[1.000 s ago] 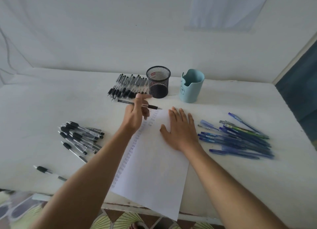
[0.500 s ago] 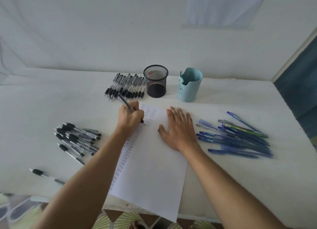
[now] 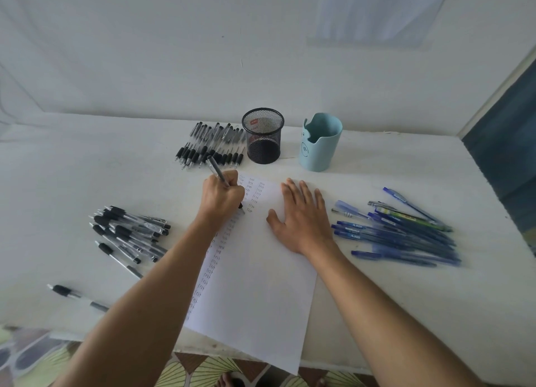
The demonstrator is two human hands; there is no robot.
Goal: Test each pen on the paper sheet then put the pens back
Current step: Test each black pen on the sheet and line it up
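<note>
On the white worktop (image 3: 72,183) the paper sheet (image 3: 261,285) lies tilted before me, its near corner hanging over the edge, and my right grip (image 3: 301,215) rests on it flat with fingers spread. My left grip (image 3: 222,196) is curled round a black pen (image 3: 216,169) whose tip meets the sheet among the columns of written words. A heap of black pens (image 3: 130,233) lies to the left and blue pens (image 3: 400,230) to the right.

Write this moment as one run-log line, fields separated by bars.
step: pen test | left hand: grips black pen, tip on paper sheet | right hand: flat on sheet
</note>
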